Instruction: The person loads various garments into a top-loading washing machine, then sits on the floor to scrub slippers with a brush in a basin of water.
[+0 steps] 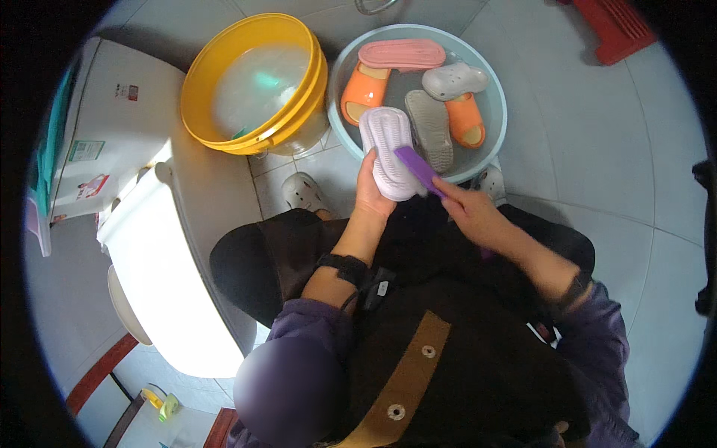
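My left hand (376, 189) grips a pale lilac slipper (386, 140) at its lower end, with the ribbed sole turned up. A purple scrubbing brush (419, 169) is in my right hand (470, 215), lying against the slipper's right edge; its bristles are mostly hidden. Both hands are at the near rim of a light blue basin (502, 120) of water. Inside it are a pink slipper (402, 54), an orange slipper (364, 92), another orange slipper (466, 120), a white clog (455, 80) and a grey slipper (431, 130), sole up.
A yellow bucket (322, 92) of cloudy water stands left of the basin. Further left is a white appliance-like cabinet (129, 89) bearing stickers. A red plastic object (613, 28) is on the tiled floor (594, 151) at upper right. My clog-shod foot (301, 190) rests below the bucket.
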`<state>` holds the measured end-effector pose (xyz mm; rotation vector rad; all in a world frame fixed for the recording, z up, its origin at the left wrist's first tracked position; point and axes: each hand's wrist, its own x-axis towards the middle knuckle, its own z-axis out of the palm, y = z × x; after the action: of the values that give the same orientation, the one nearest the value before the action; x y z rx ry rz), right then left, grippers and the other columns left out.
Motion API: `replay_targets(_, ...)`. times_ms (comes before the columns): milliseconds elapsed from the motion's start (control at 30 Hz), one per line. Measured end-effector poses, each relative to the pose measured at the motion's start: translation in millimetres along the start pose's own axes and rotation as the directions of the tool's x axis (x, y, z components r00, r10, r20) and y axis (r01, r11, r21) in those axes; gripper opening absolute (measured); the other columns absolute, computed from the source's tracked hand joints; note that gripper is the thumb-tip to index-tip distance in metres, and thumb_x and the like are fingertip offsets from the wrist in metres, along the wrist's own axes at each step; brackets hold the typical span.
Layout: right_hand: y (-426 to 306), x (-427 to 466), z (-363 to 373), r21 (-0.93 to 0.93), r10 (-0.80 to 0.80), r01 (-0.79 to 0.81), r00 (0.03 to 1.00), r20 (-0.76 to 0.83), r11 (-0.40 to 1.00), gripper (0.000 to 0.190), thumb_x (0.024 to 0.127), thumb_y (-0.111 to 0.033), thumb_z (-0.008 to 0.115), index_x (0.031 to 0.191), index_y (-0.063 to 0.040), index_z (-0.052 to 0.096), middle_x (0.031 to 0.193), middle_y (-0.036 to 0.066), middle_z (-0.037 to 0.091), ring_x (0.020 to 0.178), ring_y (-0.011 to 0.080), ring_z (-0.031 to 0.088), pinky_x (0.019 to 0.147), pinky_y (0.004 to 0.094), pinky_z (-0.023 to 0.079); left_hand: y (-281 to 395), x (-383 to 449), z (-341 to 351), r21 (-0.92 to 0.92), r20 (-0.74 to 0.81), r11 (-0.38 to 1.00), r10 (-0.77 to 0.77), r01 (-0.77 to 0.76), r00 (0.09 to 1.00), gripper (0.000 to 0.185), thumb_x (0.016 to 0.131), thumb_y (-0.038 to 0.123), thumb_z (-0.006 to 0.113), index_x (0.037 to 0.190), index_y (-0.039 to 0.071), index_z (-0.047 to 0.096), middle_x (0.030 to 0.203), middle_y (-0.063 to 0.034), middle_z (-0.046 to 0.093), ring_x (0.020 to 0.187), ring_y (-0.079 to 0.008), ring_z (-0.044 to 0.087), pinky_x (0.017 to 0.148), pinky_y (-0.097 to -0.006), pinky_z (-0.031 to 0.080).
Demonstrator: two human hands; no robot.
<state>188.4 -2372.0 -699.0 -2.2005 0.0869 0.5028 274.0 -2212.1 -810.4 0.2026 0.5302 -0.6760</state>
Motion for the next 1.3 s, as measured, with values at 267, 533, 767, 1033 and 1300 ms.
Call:
replay_targets(267,77,96,14,-0.336,-0.14,0.041,0.951,-0.277,0.941,0.034,0.084,-0.017,0.044,0.115,-0.004,0.049,0.091,0.023,0.058,0.082,0.0377,0.057,0.073,0.046,0.045,-24,1,-15,0.007,0.033,0.993,-0.121,0.121,0.992,0.046,0.086,0.035,0.038,0.121,0.007,0.045,0.118,-0.0135,0.051,0.107,-0.0317,0.048,0.095,-0.0444,0.035)
replay_targets(533,7,19,7,-0.255,0.043,-0.026,0.997,0.062,0.967,0.039,0.087,-0.017,0.042,0.123,-0.003,0.04,0.094,0.024,0.057,0.085,0.0374,0.057,0.075,0.0453,0.045,-7,3,-18,-0.021,-0.041,1.0,-0.024,0.024,0.999,0.045,0.09,0.038,0.034,0.121,0.006,0.045,0.117,-0.0124,0.052,0.106,-0.0288,0.05,0.094,-0.0416,0.037)
replay_targets(767,53,99,21,-0.43,-0.025,-0.025,0.994,-0.11,0.902,0.037,0.088,-0.018,0.038,0.122,-0.003,0.04,0.089,0.024,0.058,0.08,0.0375,0.058,0.072,0.0463,0.045,-11,1,-21,0.05,-0.029,0.996,-0.066,0.068,0.997,0.046,0.09,0.037,0.035,0.123,0.006,0.043,0.118,-0.0128,0.051,0.108,-0.0294,0.049,0.094,-0.042,0.036)
replay_targets(1033,41,76,23,-0.405,-0.007,-0.022,0.997,-0.071,0.914,0.04,0.087,-0.017,0.039,0.125,-0.005,0.039,0.091,0.022,0.059,0.08,0.0388,0.058,0.073,0.0447,0.046,-21,-3,-12,0.205,-0.082,0.974,-0.084,0.1,0.993,0.053,0.091,0.044,0.03,0.128,0.007,0.037,0.124,-0.0106,0.046,0.111,-0.0259,0.046,0.096,-0.0375,0.035)
replay_targets(1300,11,21,16,-0.252,-0.405,0.402,0.913,0.042,0.88,0.037,0.088,-0.019,0.037,0.123,-0.007,0.043,0.106,0.026,0.054,0.093,0.0381,0.056,0.082,0.0428,0.045,2,6,-19,0.055,-0.04,0.989,-0.137,0.139,0.99,0.057,0.091,0.048,0.019,0.124,0.006,0.04,0.12,-0.0134,0.049,0.108,-0.0299,0.048,0.095,-0.0448,0.035)
